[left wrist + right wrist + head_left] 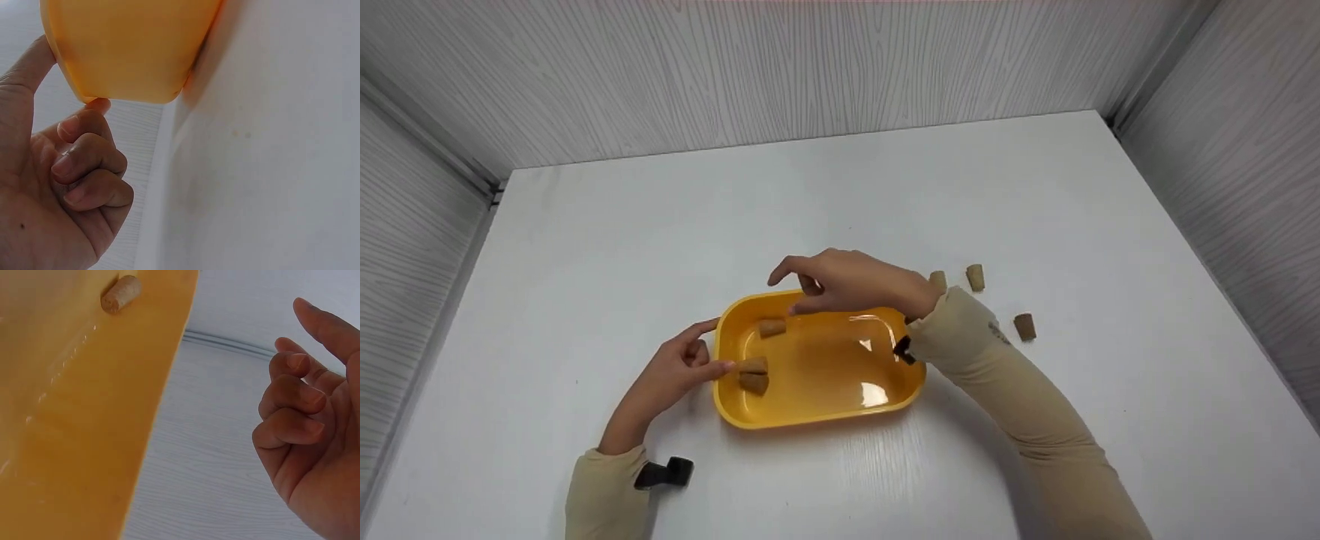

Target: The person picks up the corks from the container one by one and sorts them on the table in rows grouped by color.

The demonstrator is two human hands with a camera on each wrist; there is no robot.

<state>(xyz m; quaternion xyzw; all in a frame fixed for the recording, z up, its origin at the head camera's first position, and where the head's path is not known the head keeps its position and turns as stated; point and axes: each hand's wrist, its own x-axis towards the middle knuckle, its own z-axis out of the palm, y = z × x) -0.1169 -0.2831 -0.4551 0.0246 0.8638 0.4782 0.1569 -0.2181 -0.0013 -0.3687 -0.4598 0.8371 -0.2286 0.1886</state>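
A yellow plastic tub (pixel 817 416) sits on the white table, with several tapered corks around and in it. Inside, at its left end, lie a cork (pixel 772 328) near the far wall and two more corks (pixel 754 383) side by side. My left hand (pixel 679 371) holds the tub's left rim between thumb and index finger, other fingers curled. Over the far rim hovers my right hand (pixel 847 281), thumb and index finger spread apart with nothing between them. In the right wrist view, a cork (pixel 121 294) shows inside the tub.
Right of the tub, on the table (pixel 1110 420), lie a light cork (pixel 975 277), a darker cork (pixel 1024 327) and another cork (pixel 937 280) partly hidden by the right wrist. Wood-grained panels (pixel 780 75) stand along the back and both sides.
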